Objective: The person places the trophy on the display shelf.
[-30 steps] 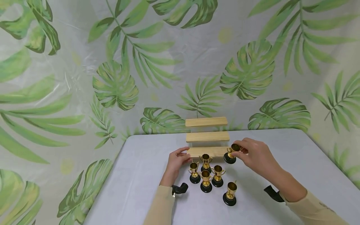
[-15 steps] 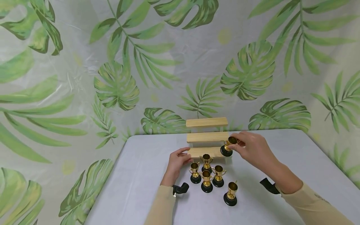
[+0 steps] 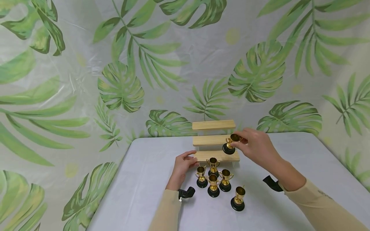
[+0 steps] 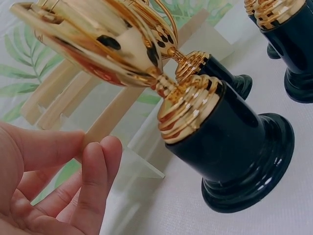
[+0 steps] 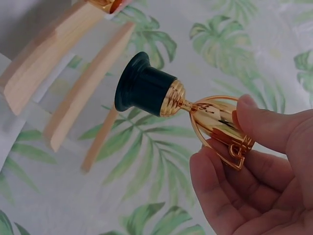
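A three-step wooden shelf rack (image 3: 214,140) stands at the back of the table. My left hand (image 3: 182,166) holds the left end of its lowest board (image 3: 212,156); in the left wrist view thumb and fingers pinch the board's end (image 4: 107,115). My right hand (image 3: 258,147) grips a small gold trophy (image 3: 229,148) with a black base by its cup. It hangs upright in front of the middle board's right end, above the lowest board. The right wrist view shows this trophy's black base (image 5: 146,85) apart from the boards.
Several more gold trophies (image 3: 213,190) stand upright in a cluster before the rack, beside my left hand. One trophy (image 3: 238,200) stands apart, nearer the front right. A white cloth covers the table (image 3: 144,179); a leaf-patterned sheet (image 3: 162,64) hangs behind.
My right hand has carried the trophy up and to the left, from beside the lowest board's right end to above that board. The left hand stays at the board's left end.
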`<state>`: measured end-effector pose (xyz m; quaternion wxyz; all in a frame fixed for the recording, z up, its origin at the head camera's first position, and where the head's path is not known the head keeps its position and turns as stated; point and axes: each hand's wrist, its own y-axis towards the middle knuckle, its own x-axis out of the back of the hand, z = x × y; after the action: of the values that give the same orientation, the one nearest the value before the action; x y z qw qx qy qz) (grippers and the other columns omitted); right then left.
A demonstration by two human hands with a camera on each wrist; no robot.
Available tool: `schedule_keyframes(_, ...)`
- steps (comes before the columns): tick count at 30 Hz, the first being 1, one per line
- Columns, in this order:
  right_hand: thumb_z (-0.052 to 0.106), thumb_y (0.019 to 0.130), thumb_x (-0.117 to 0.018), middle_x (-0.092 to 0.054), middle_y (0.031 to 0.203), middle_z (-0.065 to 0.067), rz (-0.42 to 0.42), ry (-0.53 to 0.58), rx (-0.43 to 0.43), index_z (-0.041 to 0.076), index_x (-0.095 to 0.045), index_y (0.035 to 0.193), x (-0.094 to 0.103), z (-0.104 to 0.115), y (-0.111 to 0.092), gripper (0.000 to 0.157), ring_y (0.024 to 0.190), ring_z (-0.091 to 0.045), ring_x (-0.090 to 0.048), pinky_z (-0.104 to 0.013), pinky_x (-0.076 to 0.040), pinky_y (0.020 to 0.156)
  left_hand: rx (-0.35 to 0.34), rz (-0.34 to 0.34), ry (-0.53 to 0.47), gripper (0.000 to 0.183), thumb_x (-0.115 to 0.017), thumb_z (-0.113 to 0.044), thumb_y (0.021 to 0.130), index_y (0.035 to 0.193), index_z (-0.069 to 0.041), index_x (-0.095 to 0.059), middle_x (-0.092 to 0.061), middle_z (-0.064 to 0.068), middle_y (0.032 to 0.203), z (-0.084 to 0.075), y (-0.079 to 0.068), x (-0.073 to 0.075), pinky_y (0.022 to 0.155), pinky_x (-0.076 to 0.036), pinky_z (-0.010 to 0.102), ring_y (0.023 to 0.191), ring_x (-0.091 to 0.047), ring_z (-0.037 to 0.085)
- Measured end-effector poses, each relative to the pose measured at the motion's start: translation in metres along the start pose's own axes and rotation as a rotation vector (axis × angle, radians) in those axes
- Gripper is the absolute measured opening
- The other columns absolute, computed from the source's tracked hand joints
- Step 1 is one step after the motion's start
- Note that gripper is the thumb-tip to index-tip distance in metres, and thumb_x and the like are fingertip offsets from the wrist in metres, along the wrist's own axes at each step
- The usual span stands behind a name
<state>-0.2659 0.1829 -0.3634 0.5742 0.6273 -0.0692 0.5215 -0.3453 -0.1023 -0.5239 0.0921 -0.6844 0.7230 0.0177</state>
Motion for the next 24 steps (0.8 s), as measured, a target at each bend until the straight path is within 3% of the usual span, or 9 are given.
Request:
schedule_keyframes(13,0.022,0.079,-0.088,-0.059,0.074,0.005,0.004,0.042,0.027,0.009,-0.077,0.101,0.001,0.01,0.028,0.029,0.063,-0.009,-0.055,-0.031,-0.049,0.056,-0.004,0.0,0.001,0.039,-0.075,0.003,0.087,0.125,-0.004,-0.07,-0.069,0.013,0.088,0.0,0.0,-0.001,0.08,-0.061,0.036,0.078,-0.074,0.026)
schedule_keyframes(24,0.024,0.081,-0.086,-0.066,0.081,0.002,0.019,0.054,0.032,0.008,-0.077,0.107,-0.001,0.019,0.046,0.032,0.066,-0.011,-0.057,-0.033,-0.05,0.057,0.003,-0.002,0.004,0.037,-0.075,0.002,0.087,0.124,-0.005,-0.071,-0.071,0.017,0.092,0.0,0.0,0.0,0.078,-0.061,0.035,0.075,-0.073,0.022)
